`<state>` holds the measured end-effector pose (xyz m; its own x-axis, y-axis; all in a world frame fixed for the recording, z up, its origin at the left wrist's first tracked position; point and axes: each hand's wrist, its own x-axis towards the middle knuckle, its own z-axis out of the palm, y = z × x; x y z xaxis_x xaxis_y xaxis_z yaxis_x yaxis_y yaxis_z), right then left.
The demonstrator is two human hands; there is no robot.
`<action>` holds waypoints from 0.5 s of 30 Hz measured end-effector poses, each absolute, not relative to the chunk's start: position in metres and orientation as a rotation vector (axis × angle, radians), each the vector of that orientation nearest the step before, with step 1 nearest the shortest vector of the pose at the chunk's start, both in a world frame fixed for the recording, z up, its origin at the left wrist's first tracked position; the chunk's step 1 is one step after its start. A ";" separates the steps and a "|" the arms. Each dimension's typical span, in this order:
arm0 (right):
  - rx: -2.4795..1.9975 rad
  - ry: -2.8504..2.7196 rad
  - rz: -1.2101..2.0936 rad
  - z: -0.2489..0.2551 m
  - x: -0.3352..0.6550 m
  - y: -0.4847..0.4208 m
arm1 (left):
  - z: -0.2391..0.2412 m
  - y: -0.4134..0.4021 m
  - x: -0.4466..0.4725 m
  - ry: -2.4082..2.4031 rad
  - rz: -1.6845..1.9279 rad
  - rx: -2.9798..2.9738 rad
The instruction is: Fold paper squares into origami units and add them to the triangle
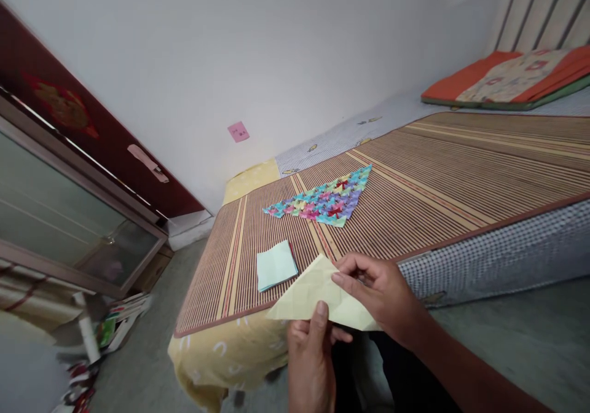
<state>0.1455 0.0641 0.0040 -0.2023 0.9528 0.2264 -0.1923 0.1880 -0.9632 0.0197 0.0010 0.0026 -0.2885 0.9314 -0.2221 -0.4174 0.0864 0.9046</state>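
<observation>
A pale yellow sheet of paper (308, 290), folded into a triangle and marked with creases, is held up in front of the bed's near edge. My left hand (313, 351) grips its lower edge, thumb on top and fingers underneath. At the upper right side, my right hand (378, 290) pinches the paper between thumb and fingers. Just beyond it lies a stack of square papers (276, 265) with a pale green sheet uppermost. Farther back on the mat rests a triangular piece made of many small folded coloured papers (325, 198).
A striped bamboo mat (433, 173) covers the bed. An orange folded quilt (511, 81) lies at the far right. A pink note (238, 131) is stuck on the wall. To the left are a dark red door (110, 136) and assorted items on the floor.
</observation>
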 end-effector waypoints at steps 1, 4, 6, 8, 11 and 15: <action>-0.813 -1.327 1.283 0.005 0.146 0.064 | 0.002 0.001 0.020 1.196 1.491 0.612; -0.828 -1.344 1.224 0.008 0.148 0.062 | 0.002 0.003 0.025 1.168 1.528 0.602; -0.833 -1.371 1.156 0.009 0.148 0.061 | 0.003 0.004 0.030 1.132 1.598 0.578; -0.829 -1.396 1.092 0.010 0.148 0.059 | 0.004 0.005 0.035 1.116 1.676 0.555; -0.828 -1.421 1.032 0.012 0.147 0.057 | 0.005 0.005 0.039 1.155 1.718 0.555; -0.835 -1.434 0.991 0.014 0.146 0.055 | 0.004 0.005 0.039 1.166 1.725 0.573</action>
